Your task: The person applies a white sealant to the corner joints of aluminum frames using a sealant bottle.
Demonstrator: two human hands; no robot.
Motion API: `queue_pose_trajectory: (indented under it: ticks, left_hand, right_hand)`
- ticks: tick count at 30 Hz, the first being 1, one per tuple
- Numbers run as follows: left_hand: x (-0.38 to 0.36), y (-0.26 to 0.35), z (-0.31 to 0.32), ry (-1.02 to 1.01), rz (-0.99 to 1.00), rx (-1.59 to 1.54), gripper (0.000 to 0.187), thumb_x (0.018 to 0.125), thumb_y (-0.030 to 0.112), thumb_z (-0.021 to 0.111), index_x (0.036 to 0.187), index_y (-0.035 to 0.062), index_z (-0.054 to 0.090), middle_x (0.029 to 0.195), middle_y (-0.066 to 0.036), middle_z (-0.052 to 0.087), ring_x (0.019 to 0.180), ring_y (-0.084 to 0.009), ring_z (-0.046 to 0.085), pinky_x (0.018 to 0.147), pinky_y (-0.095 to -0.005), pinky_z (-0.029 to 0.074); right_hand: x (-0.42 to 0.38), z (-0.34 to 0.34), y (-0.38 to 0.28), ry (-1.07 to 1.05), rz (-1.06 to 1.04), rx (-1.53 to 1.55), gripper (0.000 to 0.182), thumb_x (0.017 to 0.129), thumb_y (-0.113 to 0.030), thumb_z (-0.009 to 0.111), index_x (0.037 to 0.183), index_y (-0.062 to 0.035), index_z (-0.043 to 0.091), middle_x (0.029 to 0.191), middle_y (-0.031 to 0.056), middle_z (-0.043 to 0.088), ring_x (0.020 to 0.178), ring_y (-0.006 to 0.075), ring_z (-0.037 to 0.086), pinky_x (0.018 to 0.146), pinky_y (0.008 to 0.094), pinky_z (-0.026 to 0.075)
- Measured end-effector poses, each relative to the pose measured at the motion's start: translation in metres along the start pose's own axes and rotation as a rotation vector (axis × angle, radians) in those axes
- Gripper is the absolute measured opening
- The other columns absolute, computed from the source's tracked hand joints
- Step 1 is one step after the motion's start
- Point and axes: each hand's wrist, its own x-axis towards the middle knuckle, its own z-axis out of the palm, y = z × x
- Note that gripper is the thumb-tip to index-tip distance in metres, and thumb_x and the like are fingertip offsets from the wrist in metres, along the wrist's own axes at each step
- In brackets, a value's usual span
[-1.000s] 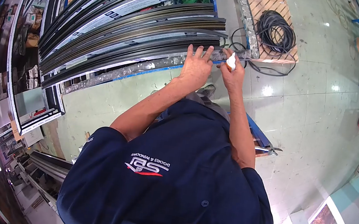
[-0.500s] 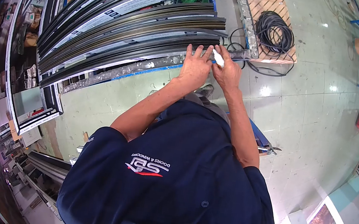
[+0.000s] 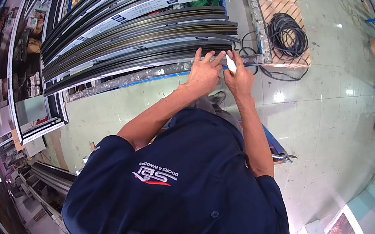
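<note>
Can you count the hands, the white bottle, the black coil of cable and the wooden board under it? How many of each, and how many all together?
Hands: 2 (left hand, right hand)
Bottle: 1
Coil: 1
Board: 1
Total: 5

Head-high view, facing forward and steeply down

bare left grip [image 3: 204,74] with its back upward, fingers spread and reaching forward, bare right grip [image 3: 238,78] just beside it, fingers bent inward, bare left forearm [image 3: 157,109] and bare right forearm [image 3: 256,131] slanting back and outward from the grips
</note>
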Motion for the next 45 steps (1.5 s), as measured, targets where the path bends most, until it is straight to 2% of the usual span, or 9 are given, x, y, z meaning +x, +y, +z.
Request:
queue_pose_trajectory:
  ticks: [7,11,14,25,32,35,38,41,45]
  left_hand:
    - [-0.002,-0.029,-0.005,0.058,0.127,-0.209,0.034,0.084,0.022,0.077,0.113,0.0061,0.075,0.151,-0.011,0.058,0.133,-0.0339,0.055,0.118,-0.0602,0.035]
    - [0.015,-0.064,-0.021,0.105,-0.022,-0.687,0.03,0.087,0.019,0.077,0.113,0.0051,0.075,0.125,-0.013,0.074,0.109,-0.0349,0.067,0.103,-0.0452,0.05]
    - [0.027,-0.088,-0.019,0.293,-0.026,-0.458,0.028,0.087,0.016,0.076,0.111,0.0023,0.076,0.116,-0.013,0.076,0.105,-0.0333,0.067,0.094,-0.0432,0.054]
    - [0.076,-0.098,0.001,0.246,0.226,-0.34,0.016,0.082,0.017,0.079,0.093,0.0046,0.077,0.085,-0.01,0.072,0.087,-0.0303,0.068,0.078,-0.0444,0.056]
    - [0.102,-0.102,0.001,0.101,0.284,-0.351,0.014,0.085,0.018,0.077,0.087,0.0042,0.075,0.089,-0.014,0.07,0.088,-0.0339,0.07,0.078,-0.0469,0.057]
    - [0.11,-0.107,-0.002,-0.037,0.349,-0.298,0.019,0.089,0.017,0.072,0.1,0.0018,0.076,0.091,-0.015,0.068,0.09,-0.0385,0.068,0.079,-0.0484,0.055]
    - [0.11,-0.106,0.002,0.048,0.363,-0.319,0.016,0.091,0.015,0.068,0.096,0.0014,0.074,0.092,-0.017,0.071,0.089,-0.0398,0.07,0.079,-0.0481,0.056]
    - [0.102,-0.111,-0.001,0.187,0.222,-0.58,0.017,0.096,0.014,0.063,0.103,0.0009,0.07,0.093,-0.02,0.074,0.085,-0.0383,0.073,0.078,-0.046,0.057]
    - [0.099,-0.121,-0.017,-0.116,0.025,-0.74,0.024,0.102,0.019,0.059,0.117,0.0004,0.063,0.096,-0.023,0.075,0.091,-0.0389,0.074,0.077,-0.0486,0.056]
  right_hand:
    - [-0.003,0.006,0.001,0.058,-0.057,-0.001,0.063,0.081,-0.014,0.071,0.142,-0.0092,0.06,0.11,0.0089,0.078,0.079,0.0357,0.074,0.072,0.0445,0.058]
    - [-0.004,0.007,0.001,0.053,-0.058,-0.011,0.066,0.081,-0.012,0.07,0.145,-0.0104,0.057,0.125,0.0009,0.075,0.081,0.0324,0.074,0.074,0.0407,0.058]
    - [-0.005,0.004,-0.002,0.015,-0.022,-0.052,0.068,0.081,-0.012,0.07,0.147,-0.0115,0.055,0.128,-0.0012,0.074,0.083,0.0304,0.074,0.076,0.0396,0.058]
    - [-0.005,0.006,-0.013,0.002,0.013,-0.143,0.077,0.076,-0.014,0.071,0.15,-0.0122,0.052,0.13,-0.0012,0.074,0.092,0.0262,0.074,0.082,0.0383,0.056]
    - [-0.004,0.006,-0.024,0.049,0.019,-0.158,0.078,0.073,-0.015,0.071,0.149,-0.012,0.054,0.123,0.0007,0.076,0.09,0.0254,0.074,0.079,0.0381,0.055]
    - [-0.004,0.006,-0.022,0.062,-0.004,-0.17,0.077,0.072,-0.014,0.07,0.148,-0.013,0.056,0.12,0.0019,0.077,0.088,0.0257,0.074,0.078,0.0377,0.055]
    - [-0.003,0.004,-0.025,0.034,0.031,-0.178,0.077,0.072,-0.014,0.07,0.148,-0.0141,0.057,0.114,0.0038,0.078,0.085,0.0272,0.073,0.079,0.0391,0.056]
    - [-0.003,0.002,-0.027,-0.017,0.062,-0.253,0.075,0.073,-0.015,0.071,0.147,-0.0147,0.058,0.107,0.005,0.078,0.083,0.0288,0.072,0.079,0.041,0.056]
    - [-0.004,0.0,-0.031,0.03,0.06,-0.173,0.074,0.071,-0.015,0.071,0.145,-0.0183,0.062,0.112,0.0049,0.077,0.08,0.0298,0.072,0.08,0.0415,0.058]
